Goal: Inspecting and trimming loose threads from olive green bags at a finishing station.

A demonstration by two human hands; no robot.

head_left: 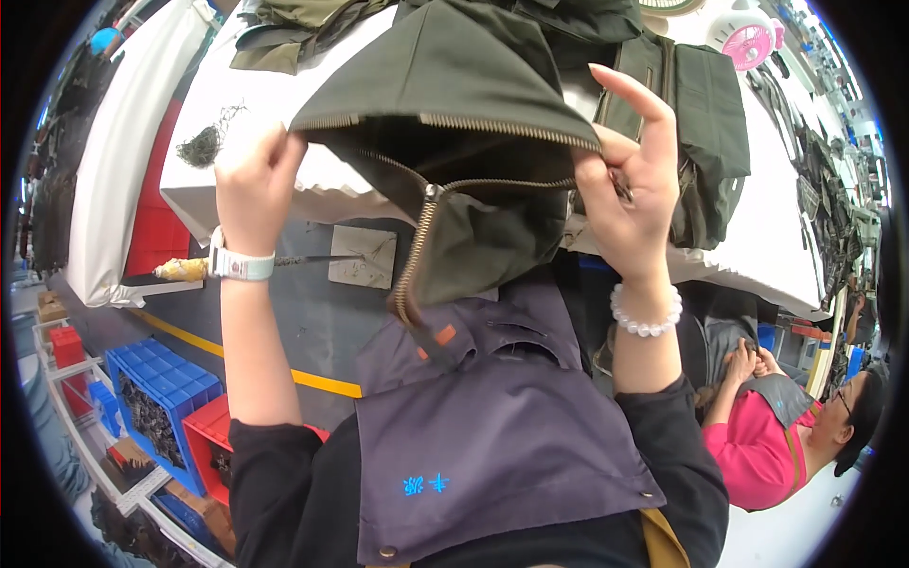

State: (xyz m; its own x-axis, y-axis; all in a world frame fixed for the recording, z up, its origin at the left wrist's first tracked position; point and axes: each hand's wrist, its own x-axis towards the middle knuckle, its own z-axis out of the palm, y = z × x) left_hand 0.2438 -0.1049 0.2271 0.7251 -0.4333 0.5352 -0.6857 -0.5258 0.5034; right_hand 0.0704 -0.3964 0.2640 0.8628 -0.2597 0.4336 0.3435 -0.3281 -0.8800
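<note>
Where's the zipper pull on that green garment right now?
In the head view the zipper pull sits centre frame on the green garment, between the left hand and the right hand, above the purple apron.

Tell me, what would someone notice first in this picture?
First, the big olive-green garment held up in the middle, with a brass zipper running down its open front. The left hand grips its left edge and the right hand pinches its right edge, forefinger pointing up. After that, the bright pink fan on the white table at the top right, and the blue crate at the lower left.
</note>
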